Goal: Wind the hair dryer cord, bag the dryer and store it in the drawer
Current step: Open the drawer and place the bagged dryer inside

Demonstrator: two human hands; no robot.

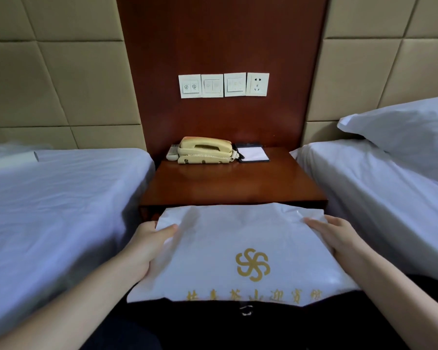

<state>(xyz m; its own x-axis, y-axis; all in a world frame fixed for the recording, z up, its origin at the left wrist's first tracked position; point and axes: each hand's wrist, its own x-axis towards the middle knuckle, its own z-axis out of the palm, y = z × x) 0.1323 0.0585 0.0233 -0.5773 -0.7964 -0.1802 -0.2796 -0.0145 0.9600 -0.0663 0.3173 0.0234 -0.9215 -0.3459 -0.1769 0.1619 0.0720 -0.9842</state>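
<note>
White bag [240, 251] w/ gold logo, flat before nightstand edge.

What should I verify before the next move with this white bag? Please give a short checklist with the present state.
1. The left hand grips the white bag at its left edge, thumb on top: ok.
2. The right hand rests on the bag's right edge, fingers rather straight: ok.
3. The hair dryer is inside the bag: cannot tell, the bag is opaque.
4. The cord is wound: cannot tell, none visible.
5. The drawer is open: cannot tell, the bag hides the nightstand's front.
6. The telephone and notepad stand at the back, away from the bag: ok.
</note>
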